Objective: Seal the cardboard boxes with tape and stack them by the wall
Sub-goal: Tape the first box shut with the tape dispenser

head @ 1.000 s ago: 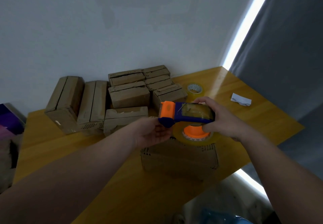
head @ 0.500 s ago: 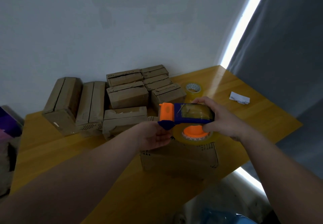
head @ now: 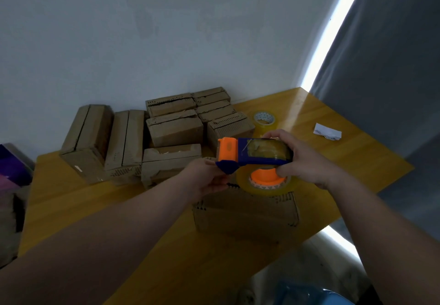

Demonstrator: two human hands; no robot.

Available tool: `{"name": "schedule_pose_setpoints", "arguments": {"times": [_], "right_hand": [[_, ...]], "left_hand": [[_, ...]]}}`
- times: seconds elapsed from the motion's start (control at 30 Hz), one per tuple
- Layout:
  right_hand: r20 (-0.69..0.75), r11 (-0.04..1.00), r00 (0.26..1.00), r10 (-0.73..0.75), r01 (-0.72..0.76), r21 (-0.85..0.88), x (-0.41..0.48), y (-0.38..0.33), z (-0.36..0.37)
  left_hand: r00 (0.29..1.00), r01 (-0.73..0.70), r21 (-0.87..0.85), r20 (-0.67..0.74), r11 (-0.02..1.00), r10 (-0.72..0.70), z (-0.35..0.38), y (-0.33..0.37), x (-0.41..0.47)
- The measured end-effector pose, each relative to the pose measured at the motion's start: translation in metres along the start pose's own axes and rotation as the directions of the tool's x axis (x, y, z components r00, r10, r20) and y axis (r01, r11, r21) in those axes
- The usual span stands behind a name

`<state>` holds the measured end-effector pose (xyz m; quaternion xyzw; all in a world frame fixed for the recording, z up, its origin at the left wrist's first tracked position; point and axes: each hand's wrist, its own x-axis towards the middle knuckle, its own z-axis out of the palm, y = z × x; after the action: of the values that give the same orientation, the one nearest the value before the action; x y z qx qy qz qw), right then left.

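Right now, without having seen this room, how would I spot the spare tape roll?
Look at the yellow table by the white wall. Just right of the cardboard boxes stacked there lies the spare tape roll. Unlike the mounted roll in the hand-held dispenser, it lies bare and untouched.

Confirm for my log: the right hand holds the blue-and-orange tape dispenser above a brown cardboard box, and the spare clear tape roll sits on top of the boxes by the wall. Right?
No: the head view shows the spare clear tape roll lying on the yellow wooden table, beside the boxes by the wall. The rest holds.
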<state>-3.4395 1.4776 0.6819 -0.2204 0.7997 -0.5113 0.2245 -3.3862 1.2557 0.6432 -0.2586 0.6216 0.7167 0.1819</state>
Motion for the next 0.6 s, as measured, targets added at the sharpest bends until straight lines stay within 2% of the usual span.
{"name": "schedule_pose_setpoints", "arguments": {"times": [0.07, 0.13, 0.23, 0.3, 0.37, 0.5, 0.6], "right_hand": [[-0.007, 1.000, 1.000, -0.002, 0.002, -0.020, 0.001, 0.000, 0.000], [-0.022, 0.999, 1.000, -0.004, 0.003, -0.043, 0.002, 0.001, 0.000], [-0.028, 0.998, 0.999, 0.015, -0.017, -0.067, 0.003, 0.001, -0.002], [-0.018, 0.996, 0.999, 0.030, -0.031, -0.085, 0.003, 0.002, -0.004], [0.000, 0.994, 1.000, 0.025, -0.025, -0.106, 0.002, 0.001, -0.003], [0.037, 0.979, 0.999, -0.005, 0.013, -0.204, 0.003, -0.003, -0.002], [0.071, 0.949, 0.997, -0.010, 0.032, -0.314, 0.005, -0.010, -0.001]], "left_hand": [[0.996, -0.072, 0.049, -0.058, 0.996, 0.075, -0.001, 0.001, -0.001], [0.974, -0.189, 0.166, -0.092, 0.968, 0.206, -0.002, 0.000, -0.002], [0.892, -0.389, 0.408, -0.055, 0.826, 0.448, -0.003, -0.003, -0.007], [0.846, -0.457, 0.449, -0.048, 0.768, 0.531, -0.003, -0.007, -0.011], [0.843, -0.457, 0.396, -0.095, 0.797, 0.530, -0.004, -0.007, -0.015], [0.902, -0.333, 0.262, -0.191, 0.906, 0.386, -0.010, 0.004, -0.016], [0.912, -0.297, 0.232, -0.219, 0.926, 0.347, -0.018, 0.009, -0.014]]}}
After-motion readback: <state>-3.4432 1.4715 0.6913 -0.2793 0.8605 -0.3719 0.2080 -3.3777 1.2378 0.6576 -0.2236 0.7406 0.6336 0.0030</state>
